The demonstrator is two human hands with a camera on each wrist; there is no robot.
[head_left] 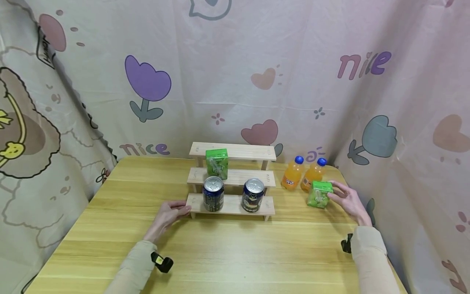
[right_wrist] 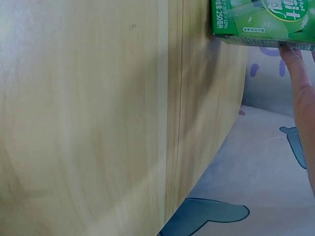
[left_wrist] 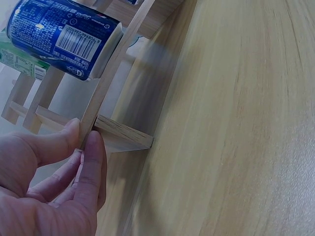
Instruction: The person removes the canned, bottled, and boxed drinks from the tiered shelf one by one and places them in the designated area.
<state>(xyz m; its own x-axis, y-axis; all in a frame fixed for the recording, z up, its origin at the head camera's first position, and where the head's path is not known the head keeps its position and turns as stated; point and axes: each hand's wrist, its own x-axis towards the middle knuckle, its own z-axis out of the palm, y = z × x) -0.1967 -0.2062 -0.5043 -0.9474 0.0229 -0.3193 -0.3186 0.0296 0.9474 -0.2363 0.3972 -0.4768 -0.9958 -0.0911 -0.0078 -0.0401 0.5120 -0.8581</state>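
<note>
Both arms reach forward, well apart, in pale long sleeves (head_left: 128, 269). The left forearm (head_left: 141, 253) slants up and inward, and the left hand (head_left: 169, 214) extends from its cuff toward the middle. Seen close up, its thumb (left_wrist: 54, 147) and index finger (left_wrist: 89, 172) pinch from opposite sides, the other fingers bent and partly hidden behind. The right forearm (head_left: 371, 257) rises nearly straight, leaning slightly inward, and the right hand (head_left: 349, 202) points forward and to the left, thumb and index finger curved. The right wrist view shows only part of that hand, cut off at the edge.
</note>
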